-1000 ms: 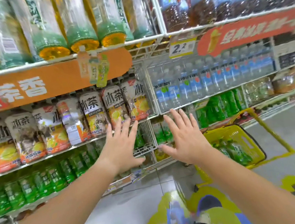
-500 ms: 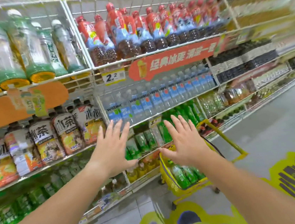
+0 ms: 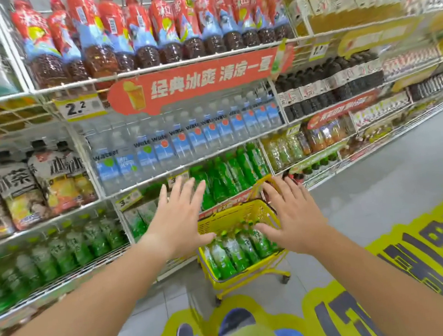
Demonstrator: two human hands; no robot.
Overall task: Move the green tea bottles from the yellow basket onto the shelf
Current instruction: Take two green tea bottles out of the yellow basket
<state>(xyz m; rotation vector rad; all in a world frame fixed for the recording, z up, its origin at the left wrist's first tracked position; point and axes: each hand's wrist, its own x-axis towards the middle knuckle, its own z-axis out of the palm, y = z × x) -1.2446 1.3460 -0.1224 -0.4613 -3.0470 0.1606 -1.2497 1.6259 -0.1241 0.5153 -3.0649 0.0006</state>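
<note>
Green tea bottles (image 3: 235,252) stand upright in the yellow basket (image 3: 229,219), caps up, long axes vertical. The basket, off to the right a second ago, now sits centred below both hands; left hand (image 3: 178,222) and right hand (image 3: 293,216) hover open-fingered, holding nothing. The shelf (image 3: 219,206) waits just behind.

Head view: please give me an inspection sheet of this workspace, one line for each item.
Surface: grey tiled floor with yellow floor graphics.
Job's things: green tea bottles lie in the yellow basket; the basket stands on wheels by the shelf.
Clutter: nothing seen.
Hands: left hand and right hand open, fingers spread, empty, over the basket.
Cables: nothing seen.
Surroundings: wire shelving with red-label bottles, water bottles, a price tag.
</note>
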